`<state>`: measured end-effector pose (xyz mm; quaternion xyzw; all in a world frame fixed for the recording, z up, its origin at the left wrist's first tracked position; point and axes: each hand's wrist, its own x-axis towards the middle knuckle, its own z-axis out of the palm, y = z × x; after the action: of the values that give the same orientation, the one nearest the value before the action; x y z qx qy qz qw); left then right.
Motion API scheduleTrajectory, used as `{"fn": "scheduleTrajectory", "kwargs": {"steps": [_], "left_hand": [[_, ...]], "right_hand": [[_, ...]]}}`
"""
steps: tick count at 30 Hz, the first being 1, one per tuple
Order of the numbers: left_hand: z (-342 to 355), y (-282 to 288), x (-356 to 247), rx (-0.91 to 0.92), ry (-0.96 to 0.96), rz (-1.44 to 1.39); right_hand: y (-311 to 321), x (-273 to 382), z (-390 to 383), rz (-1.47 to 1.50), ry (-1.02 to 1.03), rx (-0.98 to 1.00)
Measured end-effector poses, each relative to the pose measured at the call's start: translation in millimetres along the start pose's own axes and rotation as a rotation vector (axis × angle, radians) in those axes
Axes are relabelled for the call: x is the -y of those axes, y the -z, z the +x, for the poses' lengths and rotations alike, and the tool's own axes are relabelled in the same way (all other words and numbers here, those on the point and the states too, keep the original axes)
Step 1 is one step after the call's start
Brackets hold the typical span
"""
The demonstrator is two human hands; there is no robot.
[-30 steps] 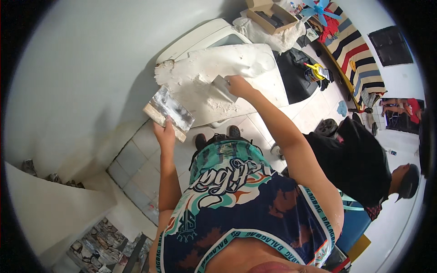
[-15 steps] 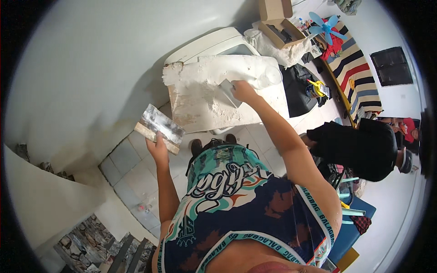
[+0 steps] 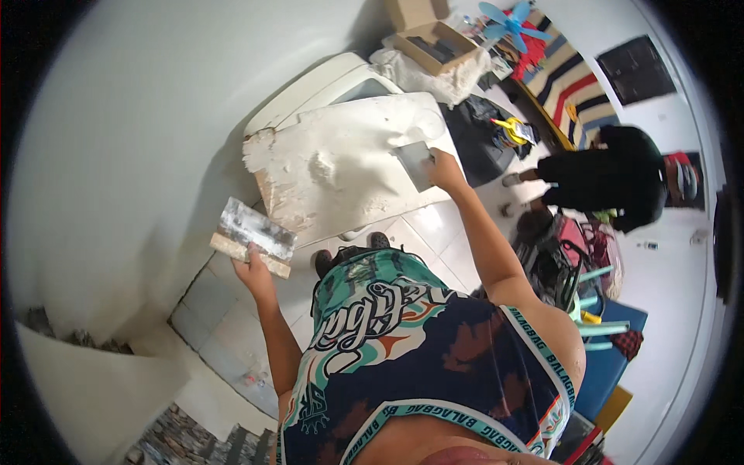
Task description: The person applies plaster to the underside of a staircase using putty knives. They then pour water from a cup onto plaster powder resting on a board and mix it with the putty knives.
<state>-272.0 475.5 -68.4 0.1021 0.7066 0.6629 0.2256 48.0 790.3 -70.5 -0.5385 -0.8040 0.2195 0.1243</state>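
Observation:
My left hand [image 3: 254, 273] is closed round the wooden grip of a wide plastering trowel [image 3: 256, 232], its metal blade smeared with white and grey. The trowel is held up left of a white board [image 3: 349, 159] streaked with plaster. In my right hand [image 3: 446, 170] is a flat grey putty knife [image 3: 415, 166], its blade over the right part of the board; I cannot tell whether it touches. A small heap of white plaster [image 3: 322, 167] lies mid-board. A clear round tub [image 3: 428, 122] stands at the board's far right corner.
Behind the board is a white appliance-like body [image 3: 310, 91], beside an open cardboard box [image 3: 435, 46] on a white sack. Right of the board lie a black bag [image 3: 480, 139] and a yellow-handled can [image 3: 513, 132]. A person in black [image 3: 612, 178] stands at right. A wall [image 3: 132, 139] borders the left.
My right hand has carried the putty knife rightward across the board. The whole view has shifted, and the person in black has moved and turned. My left hand still holds the trowel.

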Motion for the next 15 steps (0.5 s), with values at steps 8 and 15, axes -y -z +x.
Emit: {"fn": "scheduleTrajectory", "kwargs": {"steps": [8, 15], "left_hand": [[7, -7, -6, 0.073, -0.011, 0.042], [17, -31, -18, 0.106, -0.023, 0.086]], "right_hand": [[-21, -134, -37, 0.66, -0.662, 0.06], [-22, -149, -83, 0.604, -0.765, 0.039]]}}
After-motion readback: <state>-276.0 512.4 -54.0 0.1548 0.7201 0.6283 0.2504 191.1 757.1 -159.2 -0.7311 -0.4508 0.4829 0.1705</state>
